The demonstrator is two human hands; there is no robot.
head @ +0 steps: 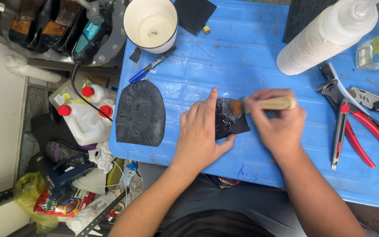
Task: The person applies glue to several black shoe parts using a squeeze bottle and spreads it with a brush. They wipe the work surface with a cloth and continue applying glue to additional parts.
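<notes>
From the head camera, you looked down on a blue desk (242, 52). Your left hand (200, 131) lay flat, fingers spread, pinning a small black rubber piece (230, 120) at the desk's middle. Your right hand (277, 123) had its grip closed around a wooden-handled brush (268, 104), bristles touching the piece's wet, glossy surface. Even strokes out to the edges, with the piece held still, would likely coat it best. A larger black sole piece (140, 113) lay to the left, red-handled pliers (365, 131) to the right.
</notes>
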